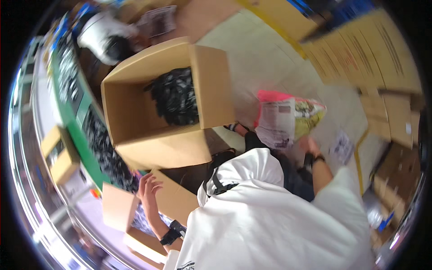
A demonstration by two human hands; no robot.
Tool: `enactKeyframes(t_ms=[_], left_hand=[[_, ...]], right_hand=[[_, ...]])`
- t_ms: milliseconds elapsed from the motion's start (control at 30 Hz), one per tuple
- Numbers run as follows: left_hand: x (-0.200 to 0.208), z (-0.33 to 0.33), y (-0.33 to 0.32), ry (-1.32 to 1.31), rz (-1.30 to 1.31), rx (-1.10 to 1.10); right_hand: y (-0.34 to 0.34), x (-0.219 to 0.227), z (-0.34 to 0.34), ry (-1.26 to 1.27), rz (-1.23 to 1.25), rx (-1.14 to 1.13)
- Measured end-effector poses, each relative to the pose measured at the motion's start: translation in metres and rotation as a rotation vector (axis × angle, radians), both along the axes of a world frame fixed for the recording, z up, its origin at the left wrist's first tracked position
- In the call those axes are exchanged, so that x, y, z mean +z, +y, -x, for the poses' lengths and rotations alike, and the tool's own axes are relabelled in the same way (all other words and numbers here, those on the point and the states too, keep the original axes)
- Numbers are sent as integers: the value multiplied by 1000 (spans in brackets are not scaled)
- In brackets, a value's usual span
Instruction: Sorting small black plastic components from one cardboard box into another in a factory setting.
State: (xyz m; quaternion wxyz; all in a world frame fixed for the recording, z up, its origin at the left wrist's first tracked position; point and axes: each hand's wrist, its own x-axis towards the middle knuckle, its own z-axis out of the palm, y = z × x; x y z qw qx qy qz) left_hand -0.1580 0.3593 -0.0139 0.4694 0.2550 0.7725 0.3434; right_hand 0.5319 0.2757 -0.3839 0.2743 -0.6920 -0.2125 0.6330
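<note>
My left hand [149,188] is spread, fingers apart, over the flap of a small cardboard box [118,208] at the lower left and holds nothing. My right hand [310,145] reaches out to the lower edge of a bundle wrapped in printed paper with pink and yellow plastic [288,118]. It touches or nearly touches the bundle, and blur hides the grip. Both wrists wear black bands. A large open cardboard box [135,112] lies ahead of me with a heap of small black items [175,96] inside it.
A green-edged conveyor [81,135] carrying black pieces runs along the left. Another person in white [101,33] bends over at the top left. Flattened cardboard sheets [369,54] are stacked at the right. A printed paper sheet [342,146] lies on the pale floor.
</note>
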Motion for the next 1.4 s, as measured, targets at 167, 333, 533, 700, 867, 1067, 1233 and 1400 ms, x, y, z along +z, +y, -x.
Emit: enactKeyframes(t_ms=[167,333,533,700,867,1067,1233,1400], left_hand=[[-18,12,-58,-127,77,62],[-36,10,-103,-186,89,323],[-81,-4,-168,-112,77,609],[-110,-24,-212,-199,-81,789],[-95,-19,-225,-200,-135,868],[62,20,-216,-57,-683,470],[112,50,-215,-156,-1154,208],[92,56,-231,-157,-1194,395]], right_hand=[[4,51,82,170,645,352],[160,102,114,-168,580,788],[342,133,254,-111,60,1143],[374,178,400,-64,-277,1308],[285,289,565,48,-138,1673],[157,326,738,290,-768,2207],[85,217,876,-73,-1538,2366],[28,166,909,-511,-1590,2622]])
